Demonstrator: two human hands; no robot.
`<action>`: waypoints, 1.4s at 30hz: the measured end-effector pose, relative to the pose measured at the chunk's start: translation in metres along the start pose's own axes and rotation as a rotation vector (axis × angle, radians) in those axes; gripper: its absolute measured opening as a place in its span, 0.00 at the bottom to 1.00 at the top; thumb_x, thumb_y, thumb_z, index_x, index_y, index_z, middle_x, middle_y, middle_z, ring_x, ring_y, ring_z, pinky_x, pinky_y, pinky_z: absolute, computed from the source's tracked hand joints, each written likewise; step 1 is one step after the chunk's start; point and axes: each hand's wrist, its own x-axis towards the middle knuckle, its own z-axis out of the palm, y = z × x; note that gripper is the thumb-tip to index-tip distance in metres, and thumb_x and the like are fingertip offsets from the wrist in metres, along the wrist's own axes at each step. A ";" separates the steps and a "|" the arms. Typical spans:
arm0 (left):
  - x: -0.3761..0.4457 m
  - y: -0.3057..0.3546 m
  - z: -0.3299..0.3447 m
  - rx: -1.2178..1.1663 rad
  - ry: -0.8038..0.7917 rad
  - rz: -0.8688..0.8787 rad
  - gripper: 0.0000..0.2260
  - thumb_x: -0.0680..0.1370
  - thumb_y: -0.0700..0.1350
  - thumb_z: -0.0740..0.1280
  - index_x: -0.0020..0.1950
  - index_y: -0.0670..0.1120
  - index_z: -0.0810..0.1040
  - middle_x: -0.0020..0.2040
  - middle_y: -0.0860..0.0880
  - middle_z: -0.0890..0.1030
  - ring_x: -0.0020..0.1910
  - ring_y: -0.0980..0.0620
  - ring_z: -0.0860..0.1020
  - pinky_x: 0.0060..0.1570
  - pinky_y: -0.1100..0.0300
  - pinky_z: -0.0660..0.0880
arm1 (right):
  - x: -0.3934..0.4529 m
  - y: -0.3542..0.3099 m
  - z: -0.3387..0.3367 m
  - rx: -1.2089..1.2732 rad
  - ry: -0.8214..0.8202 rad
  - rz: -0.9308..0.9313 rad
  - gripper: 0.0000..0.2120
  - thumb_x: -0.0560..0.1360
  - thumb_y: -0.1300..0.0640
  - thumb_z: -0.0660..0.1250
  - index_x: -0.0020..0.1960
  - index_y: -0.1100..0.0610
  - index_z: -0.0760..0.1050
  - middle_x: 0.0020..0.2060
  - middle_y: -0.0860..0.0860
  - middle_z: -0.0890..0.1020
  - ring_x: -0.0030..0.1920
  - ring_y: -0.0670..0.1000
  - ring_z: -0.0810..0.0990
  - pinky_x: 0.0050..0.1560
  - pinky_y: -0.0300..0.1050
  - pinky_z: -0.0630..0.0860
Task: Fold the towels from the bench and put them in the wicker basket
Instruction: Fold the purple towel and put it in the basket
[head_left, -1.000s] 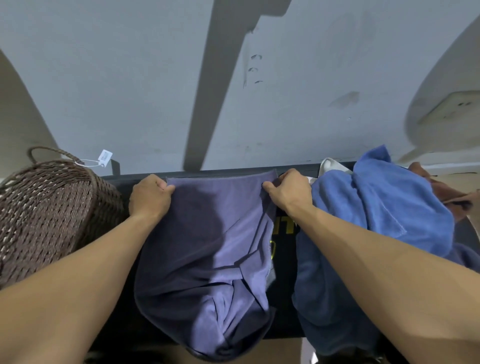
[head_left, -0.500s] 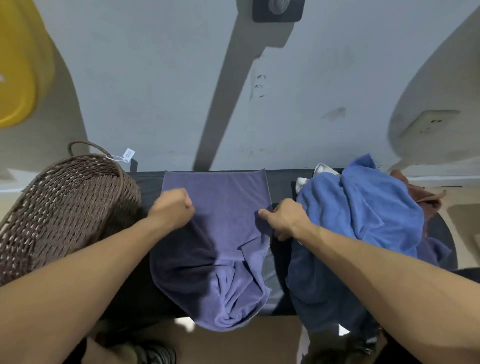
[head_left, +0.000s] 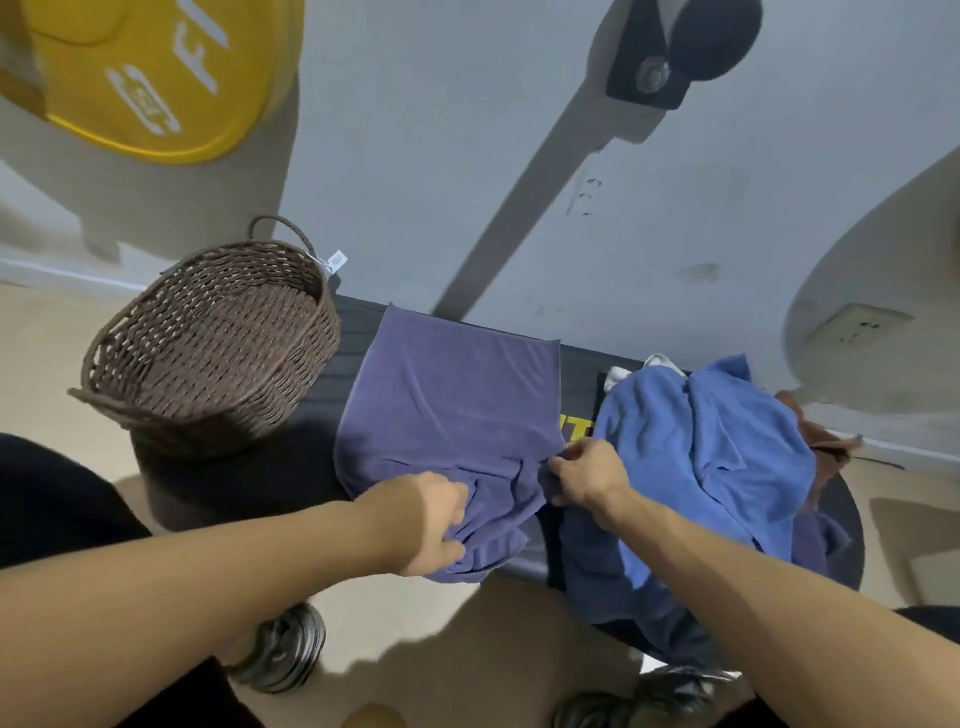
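A: Where are your hands?

B: Your left hand (head_left: 434, 522) has its fingers curled into a bunched fistful of the purple towel (head_left: 452, 410) at the bench's near edge. Your right hand (head_left: 589, 475) pinches the same towel's near right corner between thumb and fingers. Both are holding cloth, neither is free.

A: And how does the towel lie from there?

B: It runs straight away from you. The far half lies flat and smooth across the black bench (head_left: 579, 371), its far edge close to the bench's far edge by the wall. The near part is crumpled under your hands and droops over the near edge. So its long axis points from you toward the wall, and I'd judge the coming fold goes along that line: near edge carried up onto the far edge. Your hands sit at about equal reach, so neither has the advantage.

A: What does it look like?

B: Dusky purple, soft terry, a paler hem along its left side. No fold finished yet, I'd say.

A: The rest?

B: The wicker basket (head_left: 208, 343) stands at the bench's left end, just beside the towel, nearer your left hand; I see nothing inside. At the right end a heap waits: a blue towel (head_left: 717, 457) on top, something white (head_left: 618, 373) and something brown (head_left: 826, 447) peeking out.
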 end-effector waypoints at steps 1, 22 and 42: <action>0.002 0.000 0.013 -0.031 0.007 -0.004 0.14 0.79 0.49 0.63 0.59 0.42 0.73 0.54 0.47 0.77 0.57 0.46 0.75 0.54 0.57 0.69 | -0.001 0.005 0.000 0.005 0.031 0.006 0.09 0.76 0.61 0.66 0.39 0.65 0.77 0.34 0.60 0.83 0.32 0.57 0.84 0.39 0.51 0.83; 0.007 -0.065 0.013 -0.281 0.153 -0.072 0.09 0.71 0.39 0.68 0.37 0.53 0.76 0.36 0.54 0.82 0.36 0.55 0.79 0.38 0.62 0.75 | -0.034 0.011 0.012 -0.398 -0.364 -0.529 0.02 0.76 0.55 0.71 0.44 0.52 0.80 0.39 0.46 0.83 0.40 0.47 0.79 0.44 0.42 0.75; 0.022 -0.049 0.019 -0.315 0.403 0.110 0.05 0.71 0.45 0.69 0.45 0.50 0.76 0.40 0.56 0.75 0.40 0.57 0.73 0.43 0.62 0.71 | -0.023 -0.018 0.012 -0.376 -0.183 -0.778 0.03 0.76 0.53 0.68 0.47 0.52 0.79 0.42 0.49 0.79 0.44 0.50 0.78 0.50 0.49 0.75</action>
